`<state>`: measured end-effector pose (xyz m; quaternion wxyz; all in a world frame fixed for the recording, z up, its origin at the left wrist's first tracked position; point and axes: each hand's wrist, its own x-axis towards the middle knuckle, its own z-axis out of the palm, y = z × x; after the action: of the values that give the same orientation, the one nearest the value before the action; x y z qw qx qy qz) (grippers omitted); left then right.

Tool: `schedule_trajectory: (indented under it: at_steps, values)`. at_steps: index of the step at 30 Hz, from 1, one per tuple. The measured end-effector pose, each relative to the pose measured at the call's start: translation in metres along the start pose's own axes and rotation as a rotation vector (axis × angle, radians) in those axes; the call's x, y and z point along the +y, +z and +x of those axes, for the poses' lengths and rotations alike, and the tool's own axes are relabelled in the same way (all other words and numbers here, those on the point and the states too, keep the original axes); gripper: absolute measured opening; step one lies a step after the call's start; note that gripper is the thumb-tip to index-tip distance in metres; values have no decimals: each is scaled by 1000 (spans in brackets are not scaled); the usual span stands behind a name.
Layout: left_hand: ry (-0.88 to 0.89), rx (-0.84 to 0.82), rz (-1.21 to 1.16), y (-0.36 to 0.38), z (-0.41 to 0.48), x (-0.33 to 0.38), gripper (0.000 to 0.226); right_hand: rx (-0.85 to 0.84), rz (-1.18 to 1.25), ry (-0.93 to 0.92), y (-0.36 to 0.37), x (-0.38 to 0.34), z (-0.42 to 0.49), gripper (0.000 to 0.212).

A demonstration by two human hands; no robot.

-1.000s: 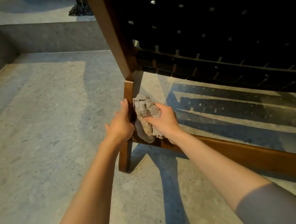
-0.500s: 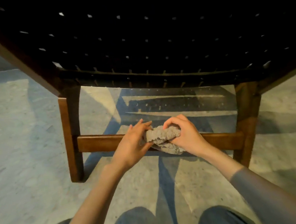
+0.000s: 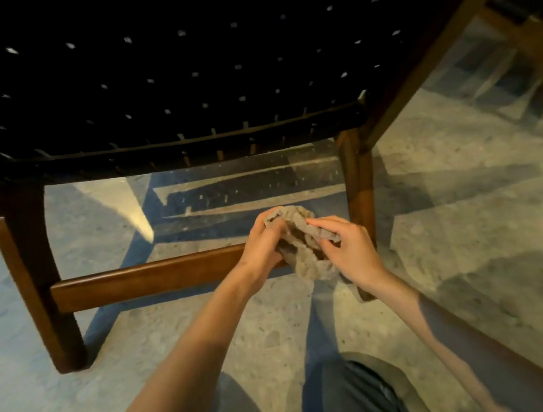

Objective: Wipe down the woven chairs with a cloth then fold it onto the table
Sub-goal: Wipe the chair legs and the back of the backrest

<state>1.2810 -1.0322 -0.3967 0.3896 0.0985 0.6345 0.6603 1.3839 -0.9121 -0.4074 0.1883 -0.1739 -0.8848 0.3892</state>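
we see cloth [image 3: 296, 237] bunched at the chair's low rail [image 3: 148, 279], near its rt leg. left hand [image 3: 261, 245] & right hand [image 3: 348, 251] both pinch it. looks soft, light, floppy; we'd grab it by edges/corners when folding.

no readable text, labels, or signs
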Motion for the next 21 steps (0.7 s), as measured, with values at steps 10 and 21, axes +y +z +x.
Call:
schedule_trajectory:
  at_steps: [10, 21]
  values:
    - [64, 326, 112, 52, 51, -13, 35, -47, 9, 77, -47, 42, 10, 51]
    - [422, 298, 269, 123, 117, 30, 45, 175, 173, 274, -54, 78, 75, 51]
